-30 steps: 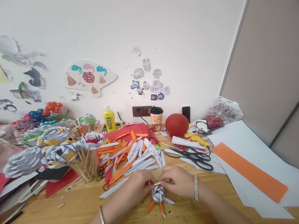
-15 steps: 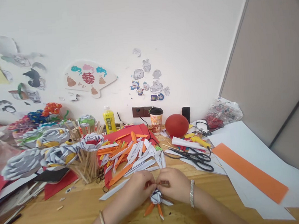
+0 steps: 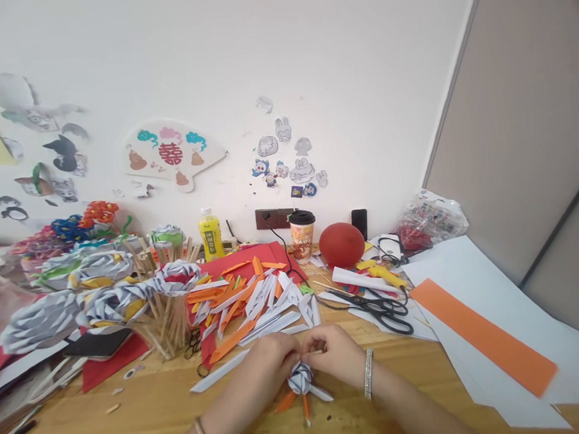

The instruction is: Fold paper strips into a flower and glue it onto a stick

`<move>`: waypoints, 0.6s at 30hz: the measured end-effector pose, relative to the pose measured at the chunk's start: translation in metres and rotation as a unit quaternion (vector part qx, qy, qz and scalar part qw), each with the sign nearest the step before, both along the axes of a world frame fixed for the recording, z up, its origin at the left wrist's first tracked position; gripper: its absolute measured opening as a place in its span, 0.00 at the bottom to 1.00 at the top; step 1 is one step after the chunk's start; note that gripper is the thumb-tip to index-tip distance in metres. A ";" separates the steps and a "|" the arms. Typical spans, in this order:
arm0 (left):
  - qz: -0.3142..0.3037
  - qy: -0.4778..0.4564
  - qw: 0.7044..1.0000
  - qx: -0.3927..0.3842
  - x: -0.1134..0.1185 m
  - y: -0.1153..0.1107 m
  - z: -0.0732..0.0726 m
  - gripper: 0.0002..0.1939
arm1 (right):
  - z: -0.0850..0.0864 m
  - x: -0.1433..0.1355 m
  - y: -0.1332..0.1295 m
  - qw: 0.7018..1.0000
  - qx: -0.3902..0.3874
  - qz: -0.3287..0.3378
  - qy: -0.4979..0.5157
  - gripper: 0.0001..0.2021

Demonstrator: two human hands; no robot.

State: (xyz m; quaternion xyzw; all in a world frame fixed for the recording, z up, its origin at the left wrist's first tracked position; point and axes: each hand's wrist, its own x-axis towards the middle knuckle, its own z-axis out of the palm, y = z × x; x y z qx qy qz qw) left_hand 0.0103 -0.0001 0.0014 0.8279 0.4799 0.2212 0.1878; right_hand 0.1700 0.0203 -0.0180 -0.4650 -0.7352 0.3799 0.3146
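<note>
A small folded-paper flower (image 3: pixel 300 378), white in the middle with orange and white strips sticking out toward me, is between my hands near the table's front. My left hand (image 3: pixel 275 357) is closed at its far left edge, fingertips pinching the paper. My right hand (image 3: pixel 333 351) pinches from the right, thumb and forefinger almost meeting the left fingertips. What exactly lies between the fingertips is partly hidden. Just beyond my hands spreads a pile of folded orange and white paper strips (image 3: pixel 263 296). One long white strip (image 3: pixel 221 371) lies beside my left wrist.
Paper roses (image 3: pixel 116 301) on wooden sticks stand at left. Behind the pile are a yellow bottle (image 3: pixel 211 236), a lidded cup (image 3: pixel 302 239) and a red balloon (image 3: pixel 342 245). Black scissors (image 3: pixel 384 310) and a yellow glue gun (image 3: pixel 387 276) lie right of the pile, near white sheets (image 3: pixel 458 324).
The flower has turned slightly in my fingers, its white centre now facing me more and its lower strips shifted. Both hands keep pinching at nearly the same spot.
</note>
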 end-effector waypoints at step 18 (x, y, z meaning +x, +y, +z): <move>-0.054 0.048 0.996 0.042 0.004 -0.004 0.011 0.12 | -0.004 0.005 0.005 0.992 -0.093 0.025 0.076 0.04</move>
